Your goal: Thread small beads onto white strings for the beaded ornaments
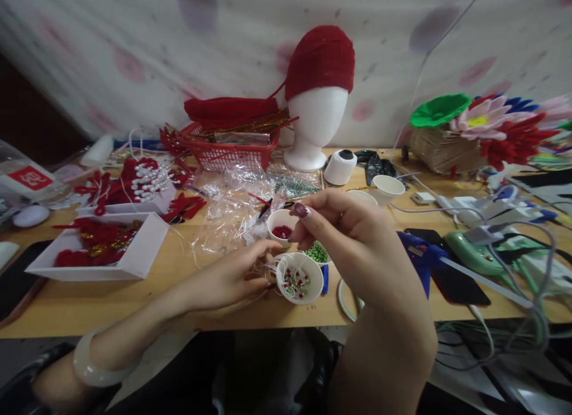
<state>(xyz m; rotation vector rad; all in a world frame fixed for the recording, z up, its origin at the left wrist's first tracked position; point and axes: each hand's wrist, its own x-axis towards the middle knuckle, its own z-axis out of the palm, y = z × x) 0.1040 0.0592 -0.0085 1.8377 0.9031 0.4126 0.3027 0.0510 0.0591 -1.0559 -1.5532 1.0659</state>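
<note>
My left hand is at the left side of a paper cup. Its fingers are curled round thin white threads that hang over the cup's rim. Inside that cup lie small red, green and white beads. Above the cups, my right hand is raised with thumb and index fingertip pinched together; whatever is between them is too small to make out. Behind the fingers stand a cup of dark red beads and one of green beads, partly covered by my right hand.
A white box of red and gold pieces sits left. Clear plastic bags, a red basket and a foam head in a red cap are behind. To the right lie a blue glue gun, a phone and tangled cables.
</note>
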